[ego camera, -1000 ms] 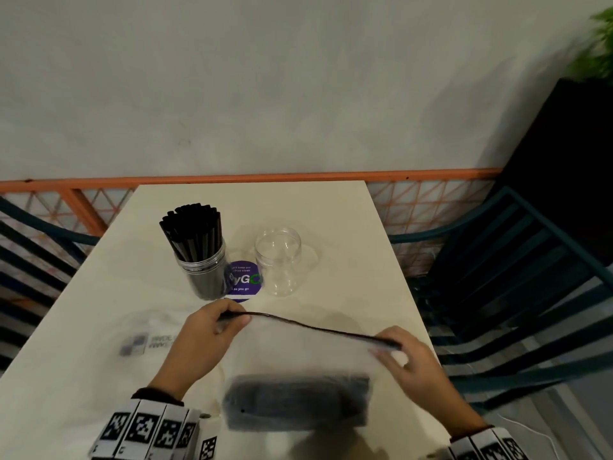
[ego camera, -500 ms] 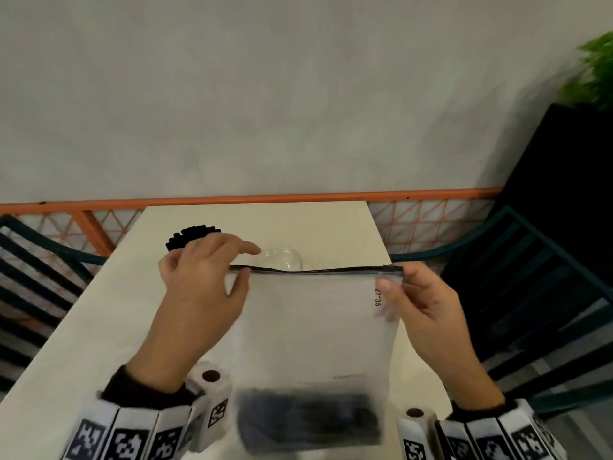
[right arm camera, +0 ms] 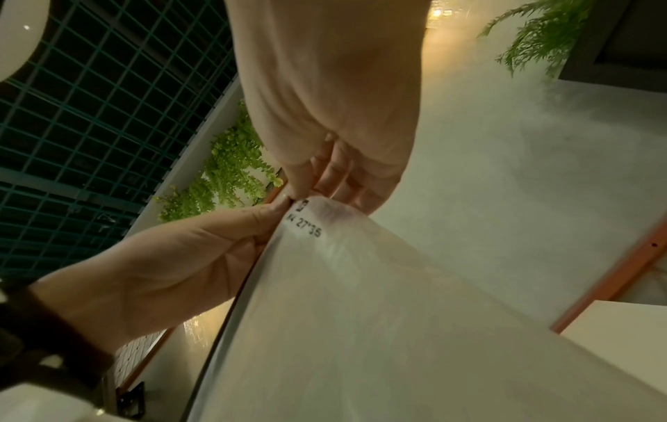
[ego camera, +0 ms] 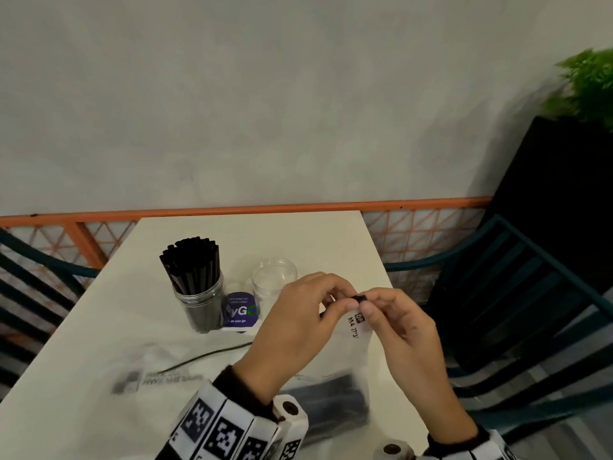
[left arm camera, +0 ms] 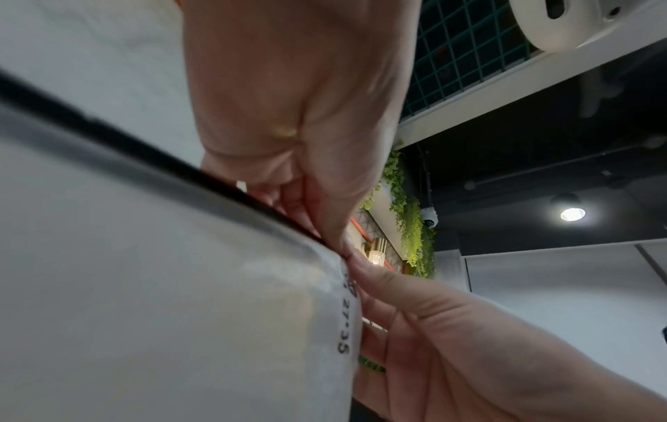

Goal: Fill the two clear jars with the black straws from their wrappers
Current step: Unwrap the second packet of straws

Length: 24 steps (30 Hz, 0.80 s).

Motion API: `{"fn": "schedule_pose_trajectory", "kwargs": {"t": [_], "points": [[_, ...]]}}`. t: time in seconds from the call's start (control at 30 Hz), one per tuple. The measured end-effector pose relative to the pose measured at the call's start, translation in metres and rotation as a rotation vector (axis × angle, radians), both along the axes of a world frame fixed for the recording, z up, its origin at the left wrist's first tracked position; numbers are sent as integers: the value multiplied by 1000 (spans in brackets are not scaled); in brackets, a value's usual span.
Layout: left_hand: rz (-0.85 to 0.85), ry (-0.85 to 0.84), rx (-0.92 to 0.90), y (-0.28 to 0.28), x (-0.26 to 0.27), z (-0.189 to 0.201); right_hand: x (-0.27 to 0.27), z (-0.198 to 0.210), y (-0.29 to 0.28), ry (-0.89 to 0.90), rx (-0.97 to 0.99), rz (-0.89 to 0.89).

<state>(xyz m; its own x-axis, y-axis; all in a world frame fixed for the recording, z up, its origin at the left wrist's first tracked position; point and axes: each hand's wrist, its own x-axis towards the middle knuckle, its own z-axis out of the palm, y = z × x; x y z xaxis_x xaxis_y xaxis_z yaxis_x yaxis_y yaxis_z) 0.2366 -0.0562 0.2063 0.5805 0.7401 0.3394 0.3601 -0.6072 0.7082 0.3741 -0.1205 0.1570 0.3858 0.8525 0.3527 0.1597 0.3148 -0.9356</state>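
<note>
Grey wall behind, orange rail along the far edge of a pale surface (ego camera: pixel 298 234), dark slatted chairs (ego camera: pixel 517 293) on both sides, green plant (ego camera: pixel 587 81) at the top right. Left hand (ego camera: pixel 295 333) and right hand (ego camera: pixel 401 330) meet above the surface, both pinching the same top corner of a clear zip bag (ego camera: pixel 351 356), at the end of its black zipper strip. Fingers (ego camera: pixel 348 305) of the left hand and the right thumb and forefinger are curled tight on that corner; printed digits run down the bag edge just below the pinch. Bag hangs down from the corner, and a dark bundle, probably the black straws (ego camera: pixel 335 406), lies in its bottom near the wrist, blurred through the plastic. One jar (ego camera: pixel 199 303) stands at the back left, packed with upright black straws. Empty clear jar (ego camera: pixel 273 280) stands to its right, apart from it, partly behind the left hand. Purple round sticker (ego camera: pixel 240 310) sits between the two jars. Flat empty bag (ego camera: pixel 159 380) with a printed label lies on the surface at the left.
</note>
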Motion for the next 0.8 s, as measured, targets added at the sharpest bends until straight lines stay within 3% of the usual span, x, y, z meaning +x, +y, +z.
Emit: {"fn": "schedule_pose_trajectory", "kwargs": {"t": [0.17,0.3,0.5,0.6,0.67,0.8], "points": [[54,157,112,-5,-4,-4,-3,-1,3,-73,-2,-13],[154,240,179,3,-22,-6,13,1,4,43,15,-124],[346,267,195,29,-83,-21,52,6,0,87,34,-275],[442,235,156,40,-108,-26,57,5,-2,79,36,-264],[416,202,126,40,-111,-28,51,3,0,96,40,-193],[193,131,137,30,-87,-30,32,2,3,77,82,-53]]}}
